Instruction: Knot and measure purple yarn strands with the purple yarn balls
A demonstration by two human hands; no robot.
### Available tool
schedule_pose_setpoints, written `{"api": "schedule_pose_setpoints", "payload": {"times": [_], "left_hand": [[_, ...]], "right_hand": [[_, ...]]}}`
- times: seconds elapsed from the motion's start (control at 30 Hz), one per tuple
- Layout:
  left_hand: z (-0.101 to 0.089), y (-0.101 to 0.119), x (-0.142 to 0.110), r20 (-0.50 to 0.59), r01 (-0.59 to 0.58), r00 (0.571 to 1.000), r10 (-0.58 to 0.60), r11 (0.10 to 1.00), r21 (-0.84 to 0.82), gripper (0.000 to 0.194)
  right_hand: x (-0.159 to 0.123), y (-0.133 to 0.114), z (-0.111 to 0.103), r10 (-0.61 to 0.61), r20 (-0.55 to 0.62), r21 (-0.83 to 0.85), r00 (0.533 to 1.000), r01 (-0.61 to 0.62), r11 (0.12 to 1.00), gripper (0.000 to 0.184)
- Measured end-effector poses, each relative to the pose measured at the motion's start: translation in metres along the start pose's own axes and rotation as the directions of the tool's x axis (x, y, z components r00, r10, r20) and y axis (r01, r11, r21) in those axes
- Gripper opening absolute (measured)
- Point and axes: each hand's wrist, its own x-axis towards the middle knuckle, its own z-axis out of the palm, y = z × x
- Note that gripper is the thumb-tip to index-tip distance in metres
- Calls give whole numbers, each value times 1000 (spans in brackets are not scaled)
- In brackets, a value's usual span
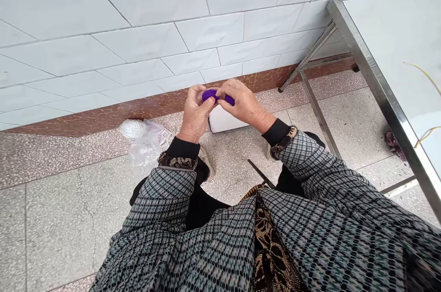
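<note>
My left hand [196, 112] and my right hand [241, 101] meet in front of me, both pinching a small purple piece of yarn work [212, 95]. The left thumb and fingers grip its left end, the right fingers grip its right end. Most of the purple piece is hidden between the fingers. Both arms wear checked grey sleeves with black cuffs.
A white box [223, 121] stands on the floor behind my hands. A white yarn ball [132, 128] and a clear plastic bag [148, 145] lie at the left by the tiled wall. A metal-framed table [379, 85] stands at the right with yellow thread [427, 76] on it.
</note>
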Motion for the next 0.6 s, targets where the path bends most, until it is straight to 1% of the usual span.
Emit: {"api": "schedule_pose_setpoints", "payload": {"times": [0.07, 0.13, 0.23, 0.3, 0.33, 0.37, 0.4, 0.43, 0.47, 0.5, 0.53, 0.6], "left_hand": [[3, 2, -2, 22, -8, 1000, 7, 1000, 25, 74], [4, 4, -3, 64, -9, 998, 7, 999, 34, 73], [2, 6, -4, 82, 13, 997, -14, 1000, 13, 60], [-1, 5, -4, 61, 14, 998, -16, 999, 34, 51], [-3, 5, -3, 48, 3, 999, -6, 998, 60, 47], [-4, 5, -3, 40, -13, 999, 10, 996, 92, 43], [-5, 5, -2, 39, -32, 999, 28, 992, 125, 40], [-6, 5, -1, 48, -51, 998, 44, 987, 155, 38], [-6, 5, -1, 66, -66, 996, 55, 981, 181, 37], [-6, 5, -1, 87, -72, 995, 56, 977, 200, 36], [-6, 5, -1, 103, -70, 993, 48, 975, 212, 35], [-6, 4, -1, 88, -43, 996, 25, 976, 212, 32]], "right_hand": [[-2, 0, 2, 5, -17, -50, 1000, -6, 999, 11], [-1, 0, 2, 22, -32, -56, 999, -24, 998, 10], [4, -1, -3, 85, -22, 28, 996, -84, 996, 12], [9, -4, -9, 185, 28, 134, 982, -187, 973, 16], [11, -7, -12, 259, 80, 200, 963, -270, 942, 18], [13, -10, -15, 340, 156, 274, 927, -371, 887, 20], [15, -13, -18, 414, 247, 347, 876, -479, 807, 23], [17, -15, -20, 467, 340, 409, 816, -576, 708, 25], [18, -17, -22, 500, 419, 456, 758, -652, 607, 28], [18, -19, -23, 518, 474, 485, 712, -702, 521, 31], [19, -20, -24, 528, 503, 506, 684, -729, 462, 33], [18, -20, -23, 548, 512, 532, 662, -745, 403, 34]]}}
